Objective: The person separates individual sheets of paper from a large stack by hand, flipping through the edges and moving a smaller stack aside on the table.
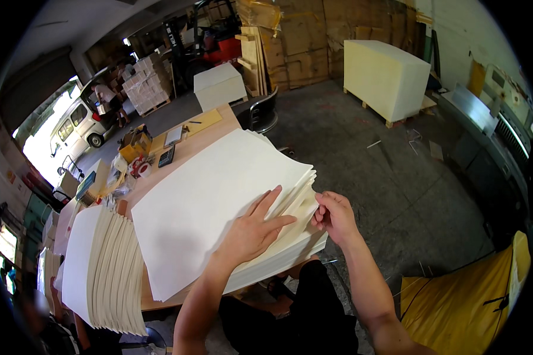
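A tall stack of large white paper sheets (213, 189) lies in front of me on the wooden table, its upper sheets fanned apart along the right edge. My left hand (251, 231) rests flat on the top sheet near that edge, with its fingers spread. At the stack's right side my right hand (334, 218) has thumb and fingers pinched on the edge of some sheets; how many it holds I cannot tell. Left of the stack, a second pile of sheets (103, 266) stands fanned in steps and overhangs the table's near edge.
On the table (210, 123) lie a calculator (166, 156), tape rolls (143, 170) and a yellow box (137, 142). A chair (263, 112) stands behind it. Wrapped pallet loads (385, 80), a forklift (219, 53) and a van (77, 124) with a person (106, 97) are farther off. Yellow fabric (462, 296) is at lower right.
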Action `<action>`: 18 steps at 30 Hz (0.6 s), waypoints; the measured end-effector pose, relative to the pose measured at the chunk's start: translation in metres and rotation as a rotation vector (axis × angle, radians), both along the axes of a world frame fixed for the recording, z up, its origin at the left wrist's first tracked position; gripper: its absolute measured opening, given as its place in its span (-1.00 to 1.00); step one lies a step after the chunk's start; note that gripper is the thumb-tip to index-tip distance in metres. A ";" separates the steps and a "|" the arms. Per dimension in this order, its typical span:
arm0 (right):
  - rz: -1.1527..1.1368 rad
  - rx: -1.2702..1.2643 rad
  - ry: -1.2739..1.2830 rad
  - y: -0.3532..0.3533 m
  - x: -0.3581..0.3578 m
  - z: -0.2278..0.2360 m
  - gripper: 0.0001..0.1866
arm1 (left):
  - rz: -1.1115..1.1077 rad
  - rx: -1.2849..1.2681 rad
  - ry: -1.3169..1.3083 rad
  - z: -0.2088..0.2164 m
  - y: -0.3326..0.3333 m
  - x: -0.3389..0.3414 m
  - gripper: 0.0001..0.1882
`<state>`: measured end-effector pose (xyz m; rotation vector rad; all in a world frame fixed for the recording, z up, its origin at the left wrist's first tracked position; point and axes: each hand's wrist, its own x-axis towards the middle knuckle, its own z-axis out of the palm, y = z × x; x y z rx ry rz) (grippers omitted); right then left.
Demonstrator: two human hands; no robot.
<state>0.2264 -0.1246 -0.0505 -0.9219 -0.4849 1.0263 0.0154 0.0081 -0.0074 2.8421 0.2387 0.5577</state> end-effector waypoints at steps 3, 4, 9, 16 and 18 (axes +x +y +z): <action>-0.006 0.030 0.042 0.002 0.000 -0.001 -0.61 | 0.025 0.020 -0.001 0.011 -0.010 0.002 -0.53; -0.010 0.035 0.046 0.003 -0.001 -0.001 -0.61 | 0.023 0.011 -0.004 0.011 -0.011 0.002 -0.52; -0.094 -0.023 -0.098 -0.002 -0.001 -0.004 -0.62 | 0.004 -0.030 -0.013 0.009 -0.006 0.003 -0.47; -0.554 -0.029 -1.374 -0.039 -0.038 -0.020 -0.78 | -0.008 -0.078 -0.045 0.009 -0.005 0.003 -0.50; -0.192 0.053 -1.498 -0.031 -0.050 -0.015 -0.71 | 0.012 -0.073 -0.031 0.005 -0.005 0.001 -0.53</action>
